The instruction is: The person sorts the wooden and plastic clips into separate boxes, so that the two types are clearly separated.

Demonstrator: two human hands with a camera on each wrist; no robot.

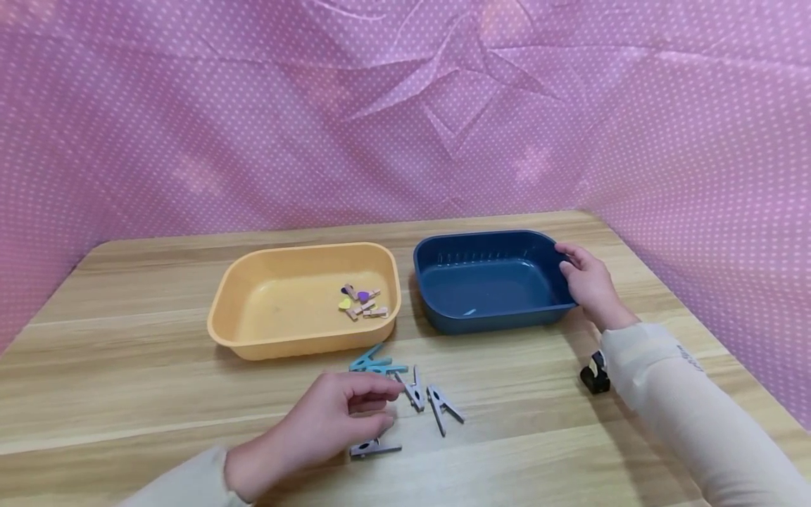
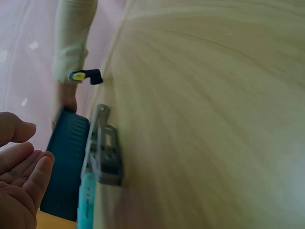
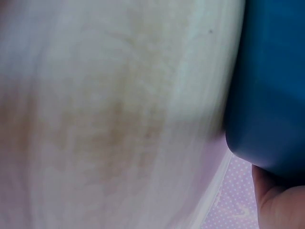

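My right hand [image 1: 589, 285] grips the right-hand rim of a dark blue plastic basin [image 1: 500, 320]; the right wrist view shows part of that hand [image 3: 283, 205] at the basin's end. Over the front of the table hovers my left hand [image 1: 332, 415], fingers loosely bent, holding nothing. Grey clothespins lie close to it: one [image 1: 374, 448] beneath, others [image 1: 415, 394] just right of the fingertips. Teal clothespins [image 1: 370, 362] lie beyond, by the yellow basin [image 1: 304, 346]. Inside that basin, at its right end, are several small wooden clothespins [image 1: 375, 312] with coloured hearts.
A small black object [image 1: 595, 377] is by the right sleeve, partly covered; it may be worn on the wrist. A tiny pale mark [image 1: 469, 312] shows inside the blue basin. Pink dotted cloth [image 1: 405, 141] hangs around the wooden table [image 1: 526, 436].
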